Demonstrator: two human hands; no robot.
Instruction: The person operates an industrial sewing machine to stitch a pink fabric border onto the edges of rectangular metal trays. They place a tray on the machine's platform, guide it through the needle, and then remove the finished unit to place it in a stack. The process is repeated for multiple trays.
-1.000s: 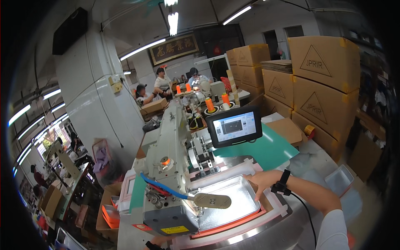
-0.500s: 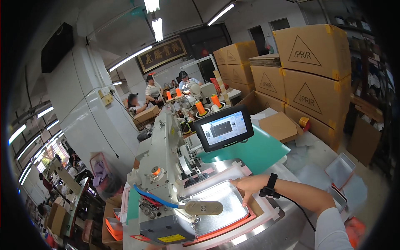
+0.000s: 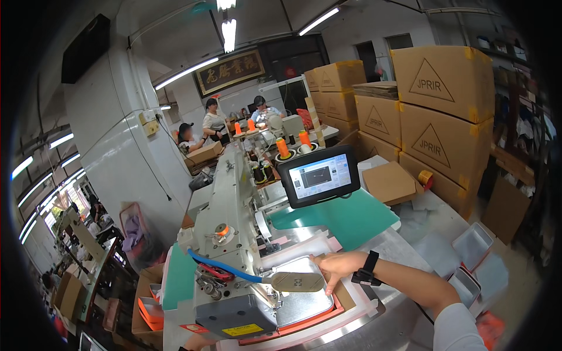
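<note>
A shiny silver rectangular tray-like piece [image 3: 305, 303] with an orange rim lies in the pale frame [image 3: 357, 316] on the bed of a sewing machine [image 3: 228, 275]. My right hand [image 3: 335, 270] rests along its right side. The fingers are spread, with the thumb and fingertips touching the piece's edge. Only a small part of my left hand [image 3: 200, 341] shows at the lower edge, beside the machine's head. Its fingers are hidden behind the head. A flat oval beige part [image 3: 297, 282] on a blue hose hangs over the silver piece.
A screen [image 3: 321, 175] stands beyond the machine, near orange thread spools [image 3: 283, 147]. Green sheeting [image 3: 351, 216] covers part of the table. More silver trays [image 3: 472, 245] lie at the right. Cardboard boxes [image 3: 440, 143] are stacked behind. An open carton [image 3: 153, 316] holds orange pieces. Several people sit or stand farther back.
Part of my left hand has come into view at the lower edge. My right hand stays on the silver piece. The whole view has shifted slightly.
</note>
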